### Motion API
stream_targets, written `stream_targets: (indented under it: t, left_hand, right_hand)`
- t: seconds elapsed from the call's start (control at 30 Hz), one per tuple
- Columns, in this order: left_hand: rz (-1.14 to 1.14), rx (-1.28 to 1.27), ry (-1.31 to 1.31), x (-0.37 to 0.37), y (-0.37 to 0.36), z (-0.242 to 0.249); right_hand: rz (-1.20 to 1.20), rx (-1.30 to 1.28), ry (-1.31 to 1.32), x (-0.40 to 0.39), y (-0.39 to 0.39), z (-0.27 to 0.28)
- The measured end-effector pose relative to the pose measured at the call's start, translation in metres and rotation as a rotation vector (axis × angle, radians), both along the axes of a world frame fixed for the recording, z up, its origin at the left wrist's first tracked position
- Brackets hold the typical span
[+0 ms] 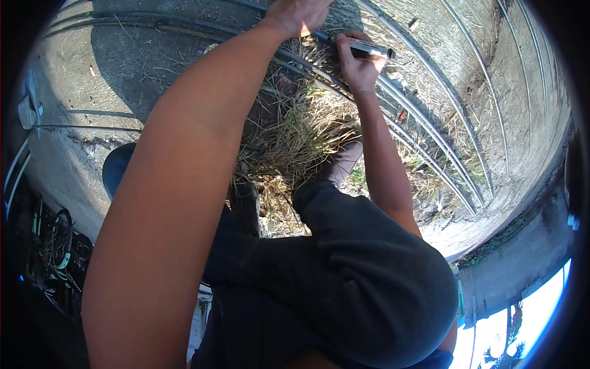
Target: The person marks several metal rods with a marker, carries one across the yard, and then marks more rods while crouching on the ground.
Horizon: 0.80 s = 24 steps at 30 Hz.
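My right hand (pixel 359 71) is closed round a marker pen (pixel 370 48) with a pale barrel, red lettering and a black end. The pen lies slantwise over a thin dark rod (pixel 321 37), its other end pointing left towards that rod; the tip is hidden by my fingers. At the top edge, my left hand (pixel 299 16) is closed over the same rod, just left of the pen. Part of its fingers is cut off by the frame edge.
More long thin rods (pixel 424 126) curve across the concrete ground. Dry grass (pixel 295 132) lies between my feet, below the hands. My bent knee (pixel 393 289) is under the right arm. At the far left is a dark bicycle-like heap (pixel 58 252); a grey wall (pixel 522 258) stands at right.
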<state>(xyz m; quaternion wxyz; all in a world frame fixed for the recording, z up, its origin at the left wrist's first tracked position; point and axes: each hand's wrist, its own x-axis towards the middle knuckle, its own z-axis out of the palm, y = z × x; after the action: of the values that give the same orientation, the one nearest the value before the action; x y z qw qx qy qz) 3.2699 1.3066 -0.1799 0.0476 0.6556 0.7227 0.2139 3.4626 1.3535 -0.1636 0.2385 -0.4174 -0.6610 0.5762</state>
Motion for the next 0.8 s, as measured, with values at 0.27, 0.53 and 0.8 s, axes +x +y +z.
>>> stream_targets:
  t: [0.27, 0.53, 0.8]
  left_hand:
    - [0.01, -0.035, 0.021, 0.001, 0.0, 0.002]
    - [0.011, -0.021, -0.018, 0.001, -0.001, 0.002]
    - [0.009, -0.025, -0.002, 0.002, 0.0, 0.0]
  right_hand:
    - [0.004, -0.005, 0.049, 0.001, 0.0, -0.007]
    - [0.059, 0.001, -0.011, 0.005, -0.002, -0.02]
    - [0.069, 0.055, -0.056, 0.003, -0.002, -0.01]
